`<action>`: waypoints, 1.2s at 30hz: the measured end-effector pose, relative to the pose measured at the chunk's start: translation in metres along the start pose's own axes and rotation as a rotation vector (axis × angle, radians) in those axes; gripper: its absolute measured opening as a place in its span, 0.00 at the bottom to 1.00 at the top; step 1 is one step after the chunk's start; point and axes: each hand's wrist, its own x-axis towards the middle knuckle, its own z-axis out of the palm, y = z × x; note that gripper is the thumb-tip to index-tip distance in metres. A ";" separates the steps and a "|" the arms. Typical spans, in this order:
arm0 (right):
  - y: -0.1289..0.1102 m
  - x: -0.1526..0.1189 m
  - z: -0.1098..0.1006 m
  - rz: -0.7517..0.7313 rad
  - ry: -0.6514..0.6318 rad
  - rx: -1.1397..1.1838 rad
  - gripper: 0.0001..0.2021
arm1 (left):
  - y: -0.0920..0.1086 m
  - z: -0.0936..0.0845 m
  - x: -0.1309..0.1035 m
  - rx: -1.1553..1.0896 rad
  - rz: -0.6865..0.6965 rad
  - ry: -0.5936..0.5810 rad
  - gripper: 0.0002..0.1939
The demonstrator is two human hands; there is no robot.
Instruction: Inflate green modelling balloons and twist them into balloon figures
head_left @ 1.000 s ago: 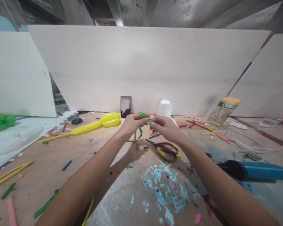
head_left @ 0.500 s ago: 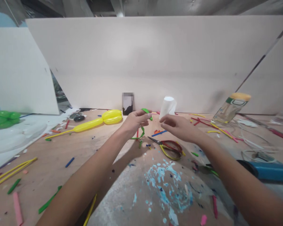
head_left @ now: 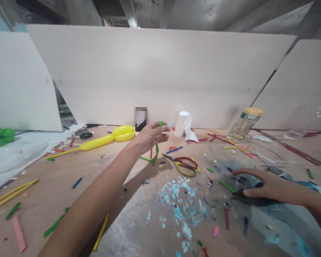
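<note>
A limp green balloon (head_left: 156, 152) hangs from my left hand (head_left: 149, 137), with a green bit of it showing at the fingertips and its tail trailing down to the table. My right hand (head_left: 267, 186) is low at the right, its thumb and fingers around the black front end of a blue balloon pump (head_left: 307, 185). Much of the pump is hidden by the hand and blurred. A thin green balloon piece (head_left: 227, 186) lies just left of the pump's nozzle. Scissors (head_left: 186, 164) with red and yellow handles rest between my hands.
A yellow inflated balloon (head_left: 96, 143) lies at the left, near a leaning phone (head_left: 140, 119). A white paper roll (head_left: 182, 124) and a yellow-lidded bottle (head_left: 244, 124) stand by the white board (head_left: 160, 78). Balloon scraps and blue flakes (head_left: 178, 203) litter the table.
My right hand has moved from beside the paper roll down and right onto the pump. The left hand keeps the green balloon in nearly the same place. The view has shifted slightly right.
</note>
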 end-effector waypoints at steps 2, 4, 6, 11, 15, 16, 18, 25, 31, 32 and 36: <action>0.005 -0.007 0.001 0.002 -0.001 0.026 0.24 | 0.000 0.000 -0.001 0.008 -0.008 0.011 0.14; 0.011 -0.009 0.002 0.017 0.000 0.017 0.19 | 0.000 0.002 -0.001 0.008 -0.017 0.021 0.14; 0.010 -0.008 0.004 0.009 0.019 -0.013 0.16 | -0.002 0.004 -0.002 -0.004 -0.019 0.024 0.14; -0.053 -0.002 0.006 -0.106 0.179 -0.021 0.19 | -0.013 0.013 -0.010 0.049 -0.079 0.048 0.14; -0.145 0.000 0.012 -0.267 0.189 0.127 0.19 | -0.023 0.020 -0.033 0.059 -0.109 0.108 0.15; -0.166 0.002 0.016 -0.307 0.163 0.204 0.18 | -0.025 0.021 -0.041 0.039 -0.108 0.140 0.16; -0.197 0.008 0.026 -0.350 0.037 0.452 0.17 | -0.028 0.023 -0.054 -0.015 -0.100 0.197 0.16; -0.226 0.026 0.076 -0.258 -0.221 1.224 0.16 | -0.023 0.017 -0.056 -0.056 -0.021 0.244 0.16; -0.225 0.022 0.086 -0.144 -0.164 1.467 0.16 | -0.007 0.015 -0.017 0.141 0.031 0.080 0.19; -0.223 0.023 0.086 -0.132 -0.155 1.483 0.15 | -0.006 0.016 -0.011 0.154 0.040 0.051 0.19; -0.217 0.024 0.086 -0.148 -0.166 1.525 0.14 | -0.006 0.016 0.007 0.164 0.024 -0.026 0.19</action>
